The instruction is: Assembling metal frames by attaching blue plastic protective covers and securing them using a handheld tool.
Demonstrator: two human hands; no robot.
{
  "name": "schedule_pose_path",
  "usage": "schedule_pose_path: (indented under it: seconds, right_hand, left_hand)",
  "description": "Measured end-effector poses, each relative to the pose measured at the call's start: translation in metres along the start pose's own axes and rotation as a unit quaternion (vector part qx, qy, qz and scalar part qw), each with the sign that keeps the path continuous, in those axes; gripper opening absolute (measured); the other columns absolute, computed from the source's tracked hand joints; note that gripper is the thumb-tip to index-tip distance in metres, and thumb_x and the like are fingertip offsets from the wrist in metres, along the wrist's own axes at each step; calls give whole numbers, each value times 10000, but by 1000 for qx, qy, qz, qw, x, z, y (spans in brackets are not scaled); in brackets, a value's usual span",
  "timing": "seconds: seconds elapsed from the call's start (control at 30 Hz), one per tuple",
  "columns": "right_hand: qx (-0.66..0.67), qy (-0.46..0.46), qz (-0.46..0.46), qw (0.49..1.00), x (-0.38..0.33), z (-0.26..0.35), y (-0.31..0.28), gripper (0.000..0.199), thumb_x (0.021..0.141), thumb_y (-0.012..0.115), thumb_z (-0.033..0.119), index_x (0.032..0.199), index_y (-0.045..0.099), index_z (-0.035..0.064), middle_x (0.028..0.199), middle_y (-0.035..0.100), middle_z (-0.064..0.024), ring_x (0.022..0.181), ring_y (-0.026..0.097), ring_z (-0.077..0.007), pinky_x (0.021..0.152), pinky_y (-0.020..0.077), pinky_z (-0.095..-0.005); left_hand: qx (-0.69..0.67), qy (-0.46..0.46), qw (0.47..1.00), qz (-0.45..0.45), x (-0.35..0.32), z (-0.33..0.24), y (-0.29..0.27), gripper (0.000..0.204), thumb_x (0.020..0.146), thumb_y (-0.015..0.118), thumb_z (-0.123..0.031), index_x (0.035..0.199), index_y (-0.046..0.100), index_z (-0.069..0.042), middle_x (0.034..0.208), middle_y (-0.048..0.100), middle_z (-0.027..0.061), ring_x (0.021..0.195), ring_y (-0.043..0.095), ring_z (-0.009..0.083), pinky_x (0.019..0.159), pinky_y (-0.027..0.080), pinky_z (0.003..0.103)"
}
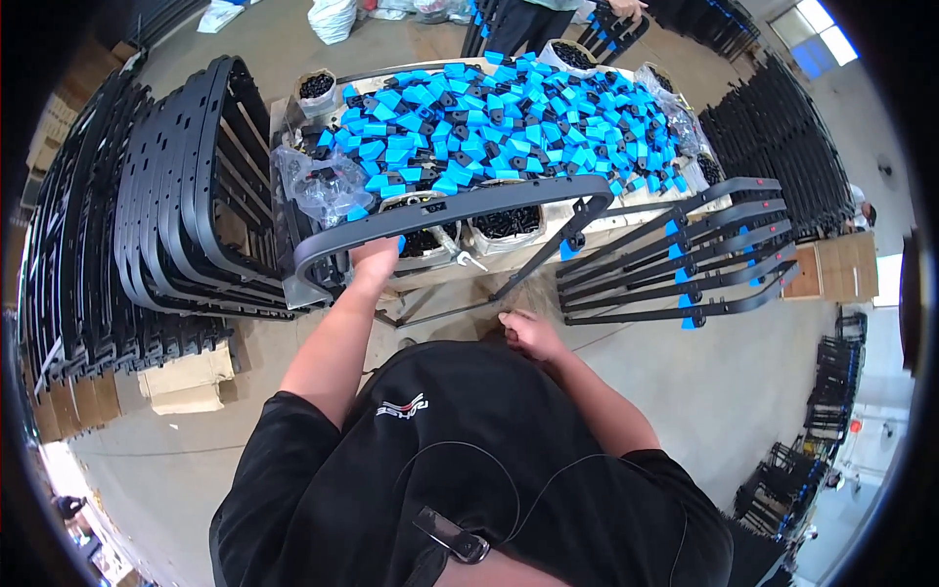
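A black curved frame [450, 208] stands in front of me, leaning against the near edge of the worktable [606, 221]. My left hand [376, 260] reaches behind the frame's left part, and its fingers are hidden there. A small bit of blue shows beside that hand, but whether it is held cannot be told. Close to my body, my right hand [533, 336] is closed below the frame; anything in it is too small or hidden. Across the tabletop spreads a large heap of blue-and-black plastic pieces [509, 127].
Bags of small black parts [509, 225] line the near table edge, with a pale-handled tool [468, 259] beside them. Black frames [176, 186] stack at left; others with blue pieces [685, 254] stand at right. Clear plastic wrap [323, 186] lies on the table. A person [533, 24] stands beyond it.
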State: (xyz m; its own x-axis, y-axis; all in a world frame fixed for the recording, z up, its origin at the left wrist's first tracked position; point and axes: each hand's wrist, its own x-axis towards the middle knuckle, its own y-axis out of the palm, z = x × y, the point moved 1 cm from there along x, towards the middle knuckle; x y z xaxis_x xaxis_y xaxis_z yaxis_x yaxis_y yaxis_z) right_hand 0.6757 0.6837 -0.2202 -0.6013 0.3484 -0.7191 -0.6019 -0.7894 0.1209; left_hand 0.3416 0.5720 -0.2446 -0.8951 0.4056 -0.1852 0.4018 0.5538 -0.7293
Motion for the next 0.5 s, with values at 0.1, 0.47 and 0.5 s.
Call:
schedule_pose_path:
  seconds: [0.1,0.47,0.5]
  right_hand:
    - [100,24,10,995,-12,2,15,221,967,648,283,1026,612,74,691,491,43,580,427,-85,534,349,-274]
    - [-145,-201,138,959,5,67,123,516,880,750,205,1282,545,-44,1134,659,-113,1096,606,-197,958,489,-343]
    - [-146,-198,142,959,11,63,130,516,880,750,205,1282,545,-44,1134,659,-113,1096,606,-197,958,489,-343]
  left_hand:
    - [-179,26,983,-18,-21,7,-8,396,826,726,-279,1085,644,10,881,696,154,771,666,231,706,532,385]
    - [-152,66,968,186,-119,-45,-57,475,779,804,-351,909,516,2,776,613,108,742,588,191,669,510,352]
    - [-192,48,956,217,-119,-39,-58,466,827,777,-374,933,530,6,788,617,98,740,585,180,671,508,344]
